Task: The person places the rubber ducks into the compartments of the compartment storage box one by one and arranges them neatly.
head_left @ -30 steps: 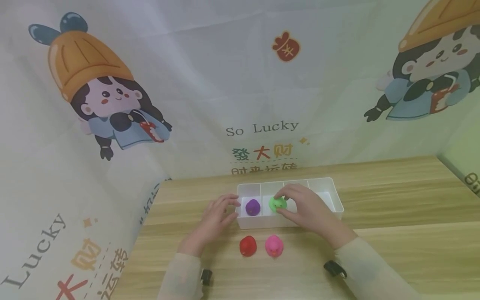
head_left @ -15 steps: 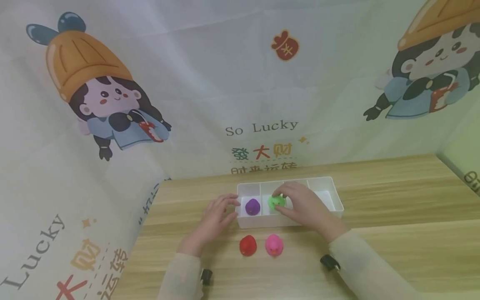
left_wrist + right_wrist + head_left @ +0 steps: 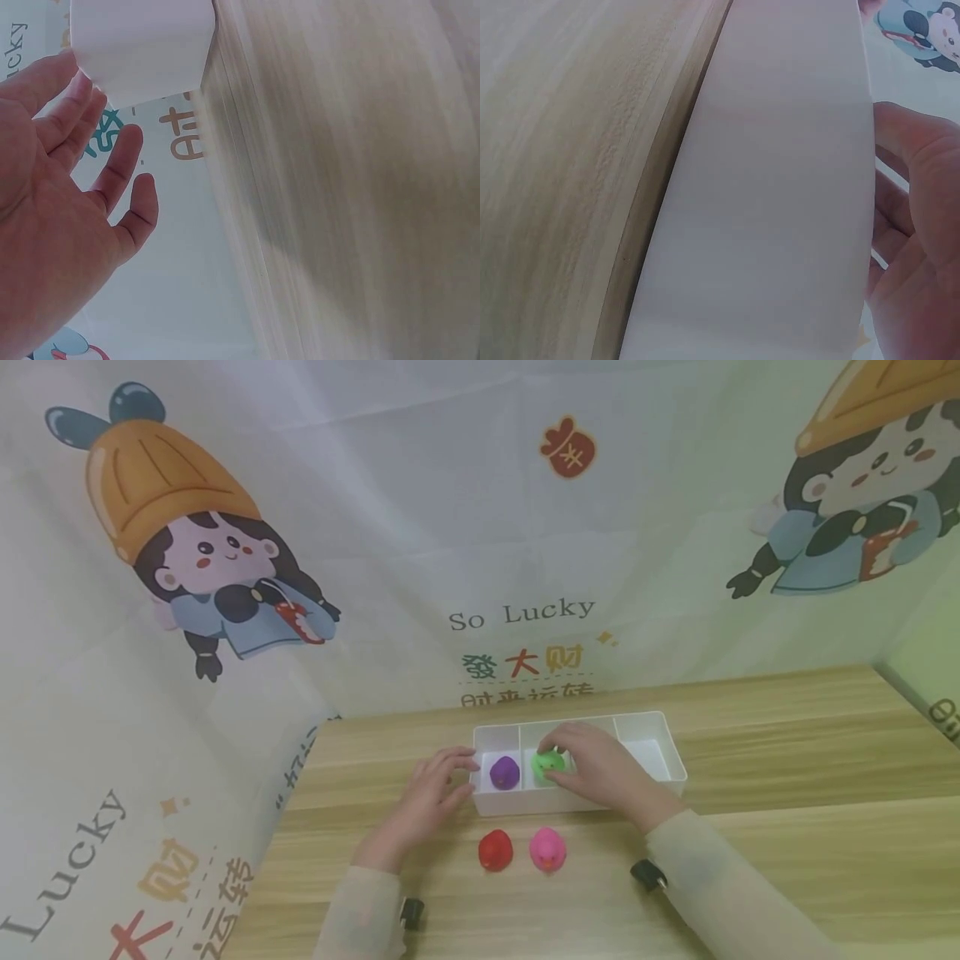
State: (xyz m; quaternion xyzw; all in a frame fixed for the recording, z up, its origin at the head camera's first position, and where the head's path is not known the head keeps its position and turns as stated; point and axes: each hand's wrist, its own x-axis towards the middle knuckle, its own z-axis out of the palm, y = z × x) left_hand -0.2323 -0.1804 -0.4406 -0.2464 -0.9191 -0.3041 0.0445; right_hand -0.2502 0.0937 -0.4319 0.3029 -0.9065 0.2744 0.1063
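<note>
While right hand [image 3: 603, 766] pinches green duck [image 3: 549, 764], backdrop [image 3: 420, 518] reads "So Lucky".

In the head view, a wood-grained table [image 3: 780, 752] is crossed by a thin seam. On it, a long white box [image 3: 517, 803] is placed at one o'clock from the pink duck [image 3: 547, 849]; at that duck's nine o'clock, just beside but not touched, the red duck [image 3: 496, 850] is set.
</note>
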